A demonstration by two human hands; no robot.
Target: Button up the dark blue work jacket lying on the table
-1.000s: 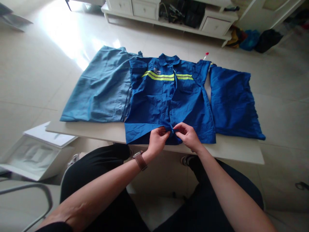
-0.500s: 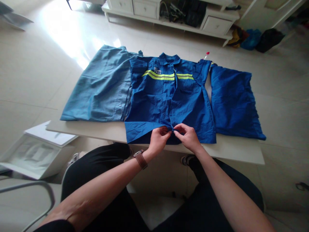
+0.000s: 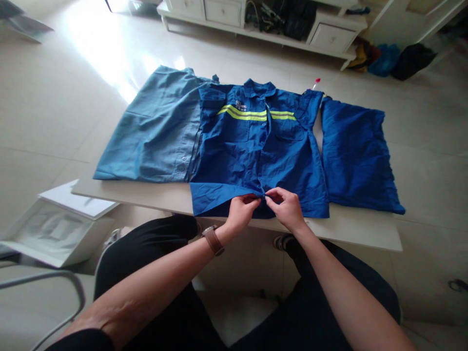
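Observation:
A dark blue short-sleeved work shirt (image 3: 234,151) lies front up before me, with a yellow-green reflective stripe (image 3: 243,114) across its chest. At the lower end of its button front, my left hand (image 3: 242,209) pinches the hem, which is lifted and folded a little on that side. My right hand (image 3: 287,207) pinches the same placket edge, thumb and finger almost touching those of the left. Whatever button sits between the fingertips is too small and covered to make out. A brown-strapped watch (image 3: 212,240) is on my left wrist.
On the left lies a lighter blue garment (image 3: 149,131), and a folded dark blue garment (image 3: 356,156) is on the right. All rest on a narrow pale board (image 3: 146,197). A white box (image 3: 58,231) stands at lower left; a white cabinet (image 3: 270,36) is beyond.
Both hands keep their pinch at the shirt's lower front with hardly any movement. The whole view has shifted slightly.

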